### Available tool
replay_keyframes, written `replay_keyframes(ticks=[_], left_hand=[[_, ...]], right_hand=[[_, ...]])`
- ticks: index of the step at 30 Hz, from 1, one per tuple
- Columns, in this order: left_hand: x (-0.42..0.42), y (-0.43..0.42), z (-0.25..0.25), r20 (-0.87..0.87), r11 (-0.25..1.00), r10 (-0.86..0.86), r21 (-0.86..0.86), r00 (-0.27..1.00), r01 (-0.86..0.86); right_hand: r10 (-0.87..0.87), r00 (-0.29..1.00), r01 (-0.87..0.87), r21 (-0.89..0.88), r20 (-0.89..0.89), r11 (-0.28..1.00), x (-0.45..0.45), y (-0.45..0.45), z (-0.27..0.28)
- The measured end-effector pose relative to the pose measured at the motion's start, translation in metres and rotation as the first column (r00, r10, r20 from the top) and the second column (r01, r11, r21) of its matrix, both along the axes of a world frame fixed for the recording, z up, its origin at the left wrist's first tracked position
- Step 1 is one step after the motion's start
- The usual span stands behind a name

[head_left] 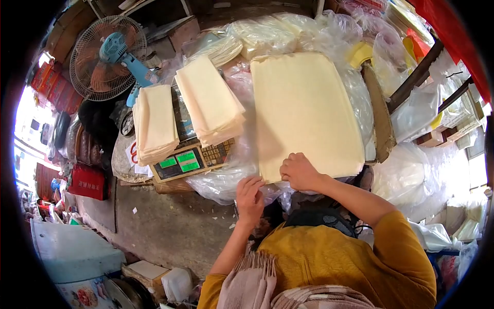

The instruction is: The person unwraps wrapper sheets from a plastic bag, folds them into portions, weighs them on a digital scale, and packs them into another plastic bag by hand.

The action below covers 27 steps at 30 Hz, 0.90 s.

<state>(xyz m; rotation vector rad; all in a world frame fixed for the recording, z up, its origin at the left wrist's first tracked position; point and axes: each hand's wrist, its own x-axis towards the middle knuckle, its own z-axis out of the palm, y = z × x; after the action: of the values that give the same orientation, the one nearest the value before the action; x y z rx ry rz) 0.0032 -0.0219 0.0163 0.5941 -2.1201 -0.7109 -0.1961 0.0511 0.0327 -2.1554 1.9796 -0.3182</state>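
Note:
A stack of large, thin cream-coloured sheets (306, 113) lies flat in front of me on clear plastic. At its near left corner, my left hand (250, 198) has its fingers closed on the sheet edge. A short way to the right, my right hand (299, 172) rests on the near edge with curled fingers, pinching the top sheet; its fingertips are partly hidden. To the left, two folded bundles of similar sheets, a left bundle (156, 121) and a right bundle (211, 100), lie on a digital scale (188, 160) with lit green displays.
A blue fan (114, 49) stands at the back left. Clear plastic bags (278, 33) with more pale sheets lie behind the stack. A cardboard flap (379, 116) stands along the right. Red-handled scissors (134, 153) lie beside the scale. A red bag (87, 182) sits farther left.

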Motion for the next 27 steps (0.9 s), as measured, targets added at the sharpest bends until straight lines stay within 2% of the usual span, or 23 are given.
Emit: replay_keyframes(ticks=[4, 7, 10, 13, 16, 22, 25, 26, 27], left_hand=[[0.0, 0.0, 0.0, 0.038, 0.997, -0.077, -0.004, 0.996, 0.077], [-0.003, 0.006, -0.008, 0.105, 0.994, -0.109, -0.019, 0.989, 0.112], [-0.003, 0.011, -0.018, 0.172, 0.992, -0.109, -0.044, 0.979, 0.119], [-0.002, 0.017, -0.023, 0.243, 0.985, -0.092, -0.122, 0.966, 0.125], [-0.001, 0.017, -0.024, 0.288, 0.975, -0.092, -0.169, 0.953, 0.145], [0.001, 0.017, -0.026, 0.335, 0.971, -0.081, -0.187, 0.939, 0.151], [0.0, 0.018, -0.025, 0.333, 0.966, -0.059, -0.22, 0.941, 0.139], [0.0, 0.019, -0.023, 0.332, 0.963, -0.047, -0.236, 0.942, 0.132], [-0.001, 0.018, -0.019, 0.337, 0.963, -0.05, -0.232, 0.94, 0.134]], right_hand=[[-0.005, 0.999, 0.007, 0.063, -0.032, 0.998, 0.003, -0.003, 0.011], [0.02, 0.999, -0.021, 0.038, 0.042, 0.999, 0.001, -0.001, 0.011], [0.074, 0.997, -0.074, -0.027, 0.013, 0.997, 0.003, 0.002, 0.001], [0.024, 0.996, -0.015, -0.104, 0.082, 0.994, 0.006, 0.005, 0.0], [0.083, 0.993, -0.089, -0.068, -0.089, 0.994, 0.011, 0.003, -0.005], [0.119, 0.982, -0.133, -0.094, -0.144, 0.987, 0.015, 0.004, -0.003], [0.106, 0.994, -0.108, -0.122, -0.024, 0.987, 0.007, 0.0, 0.005], [-0.097, 0.972, 0.117, -0.083, 0.212, 0.99, 0.002, -0.004, 0.006], [-0.295, 0.857, 0.324, 0.004, 0.423, 0.946, -0.007, -0.009, 0.008]])
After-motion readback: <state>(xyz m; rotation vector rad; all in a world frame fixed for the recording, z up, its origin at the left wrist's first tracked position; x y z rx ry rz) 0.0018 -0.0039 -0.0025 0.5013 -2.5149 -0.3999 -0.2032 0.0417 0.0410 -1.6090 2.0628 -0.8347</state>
